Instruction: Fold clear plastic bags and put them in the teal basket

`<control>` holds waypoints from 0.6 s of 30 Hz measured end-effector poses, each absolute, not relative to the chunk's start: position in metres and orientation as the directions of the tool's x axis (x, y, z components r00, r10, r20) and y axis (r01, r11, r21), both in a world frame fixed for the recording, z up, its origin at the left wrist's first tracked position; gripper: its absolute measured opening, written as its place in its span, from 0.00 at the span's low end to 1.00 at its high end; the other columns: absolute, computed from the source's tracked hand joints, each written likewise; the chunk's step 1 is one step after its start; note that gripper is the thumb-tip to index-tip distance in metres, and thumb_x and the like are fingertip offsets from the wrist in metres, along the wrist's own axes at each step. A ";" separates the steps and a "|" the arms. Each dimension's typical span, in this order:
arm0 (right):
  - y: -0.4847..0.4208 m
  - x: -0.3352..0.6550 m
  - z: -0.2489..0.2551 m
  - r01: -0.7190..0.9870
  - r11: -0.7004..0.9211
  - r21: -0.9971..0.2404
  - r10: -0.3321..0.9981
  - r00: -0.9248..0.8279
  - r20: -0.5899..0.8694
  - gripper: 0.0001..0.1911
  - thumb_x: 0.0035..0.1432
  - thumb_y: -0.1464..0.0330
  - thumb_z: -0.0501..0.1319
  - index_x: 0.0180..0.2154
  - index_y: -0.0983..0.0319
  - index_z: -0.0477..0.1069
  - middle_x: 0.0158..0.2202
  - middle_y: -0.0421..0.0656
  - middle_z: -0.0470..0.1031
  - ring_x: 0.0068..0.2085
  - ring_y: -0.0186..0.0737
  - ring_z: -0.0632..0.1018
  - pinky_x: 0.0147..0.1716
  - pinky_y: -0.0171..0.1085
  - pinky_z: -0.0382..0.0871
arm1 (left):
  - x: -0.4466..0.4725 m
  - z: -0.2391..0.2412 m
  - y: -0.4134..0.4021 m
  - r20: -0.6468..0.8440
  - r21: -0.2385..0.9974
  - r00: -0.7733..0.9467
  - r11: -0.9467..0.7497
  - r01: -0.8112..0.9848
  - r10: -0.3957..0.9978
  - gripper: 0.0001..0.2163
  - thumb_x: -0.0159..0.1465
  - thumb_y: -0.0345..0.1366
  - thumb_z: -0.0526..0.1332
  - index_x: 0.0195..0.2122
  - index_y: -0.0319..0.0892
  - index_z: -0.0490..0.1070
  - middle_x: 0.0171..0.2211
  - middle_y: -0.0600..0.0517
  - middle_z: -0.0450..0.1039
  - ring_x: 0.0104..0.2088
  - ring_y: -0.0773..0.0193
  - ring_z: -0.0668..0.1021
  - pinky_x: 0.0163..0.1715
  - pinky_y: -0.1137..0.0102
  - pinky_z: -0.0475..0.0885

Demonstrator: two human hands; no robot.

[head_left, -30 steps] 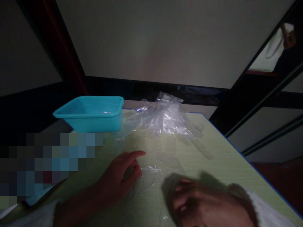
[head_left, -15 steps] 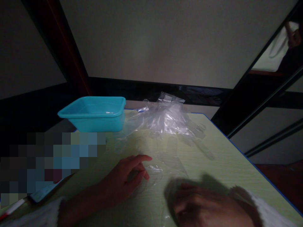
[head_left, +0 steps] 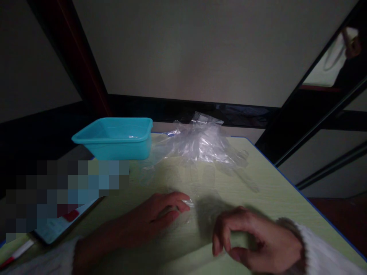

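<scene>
Clear plastic film, looking like a disposable plastic glove (head_left: 210, 206), lies on the table in front of my hands, its outline faint. My left hand (head_left: 160, 214) rests low over it, fingertips and thumb closed on a shiny crumpled bit. To the right, my right hand (head_left: 252, 238) is raised with bent fingers, thumb and index tips close together. A blurred pale edge of film runs to those tips, so it appears pinched there. Beyond both hands spreads a heap of clear plastic gloves (head_left: 200, 143), several flat ones fanning out towards me.
A turquoise plastic basin (head_left: 123, 149) stands at the table's back left. On the left lies a phone-like device (head_left: 54, 228), partly pixelated, beside a red and white pen-like object (head_left: 21, 250). The light wood table (head_left: 275, 206) has a blue edge. A panelled wall (head_left: 183, 57) rises behind.
My right hand has lifted and turned, its thumb and fingers now showing, with a film edge near them. My left hand has shifted slightly right, its index finger lowered towards the film.
</scene>
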State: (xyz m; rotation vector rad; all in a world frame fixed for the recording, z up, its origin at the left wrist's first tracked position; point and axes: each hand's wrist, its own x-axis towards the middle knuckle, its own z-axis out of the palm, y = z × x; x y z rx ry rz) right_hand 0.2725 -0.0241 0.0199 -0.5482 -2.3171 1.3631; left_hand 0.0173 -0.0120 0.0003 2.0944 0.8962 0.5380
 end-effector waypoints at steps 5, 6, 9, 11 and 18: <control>-0.014 0.274 0.019 0.065 0.299 -0.952 0.609 -0.781 0.137 0.05 0.58 0.72 0.54 0.29 0.63 0.61 0.32 0.48 0.76 0.34 0.34 0.76 0.34 0.37 0.70 | 0.017 0.000 -0.009 0.015 0.840 0.662 -0.369 0.398 0.749 0.16 0.67 0.39 0.46 0.52 0.45 0.64 0.49 0.51 0.72 0.49 0.63 0.73 0.48 0.68 0.67; -0.011 0.275 0.017 0.045 0.255 -0.966 0.626 -0.769 0.129 0.06 0.59 0.71 0.53 0.29 0.63 0.60 0.32 0.48 0.76 0.35 0.34 0.76 0.35 0.38 0.69 | 0.017 -0.001 -0.008 0.013 0.851 0.662 -0.357 0.386 0.749 0.16 0.67 0.40 0.46 0.53 0.44 0.62 0.47 0.51 0.72 0.48 0.63 0.73 0.48 0.68 0.67; -0.004 0.277 0.013 -0.009 0.158 -0.987 0.669 -0.734 0.114 0.08 0.61 0.67 0.53 0.30 0.62 0.58 0.34 0.49 0.76 0.34 0.34 0.76 0.34 0.38 0.68 | 0.018 -0.003 -0.004 0.029 0.875 0.664 -0.341 0.345 0.747 0.18 0.67 0.41 0.44 0.54 0.42 0.60 0.44 0.50 0.75 0.43 0.63 0.76 0.46 0.67 0.68; -0.001 0.279 0.012 0.015 0.179 -0.984 0.680 -0.725 0.113 0.08 0.60 0.67 0.55 0.30 0.62 0.59 0.34 0.49 0.76 0.34 0.34 0.76 0.34 0.37 0.68 | 0.019 -0.004 -0.002 0.046 0.879 0.674 -0.350 0.323 0.737 0.18 0.67 0.40 0.44 0.54 0.41 0.60 0.43 0.49 0.75 0.41 0.63 0.76 0.46 0.66 0.68; -0.010 0.273 0.018 0.308 0.445 -0.841 0.560 -0.828 -0.007 0.14 0.43 0.66 0.67 0.34 0.64 0.69 0.30 0.40 0.72 0.30 0.32 0.71 0.30 0.33 0.67 | 0.021 -0.006 -0.001 0.071 0.877 0.667 -0.366 0.313 0.741 0.17 0.67 0.38 0.44 0.52 0.41 0.62 0.42 0.51 0.75 0.41 0.64 0.76 0.46 0.67 0.67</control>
